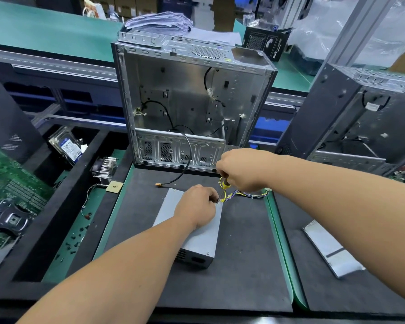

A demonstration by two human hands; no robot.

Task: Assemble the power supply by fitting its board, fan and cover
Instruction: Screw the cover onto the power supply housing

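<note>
A grey metal power supply lies on the black mat, its cover on top and a vented end facing me. My left hand rests on its far top edge with fingers curled at the corner where the screwdriver tip meets the case. My right hand grips a yellow-and-black screwdriver, pointed down at that corner. A bundle of yellow, purple and white wires runs out of the far end to the right.
An open, bare computer case stands just behind the supply, a black cable with an orange plug hanging out. Left trays hold a motherboard, hard drive, heatsink fan and loose screws. A silver panel lies right, another case beyond.
</note>
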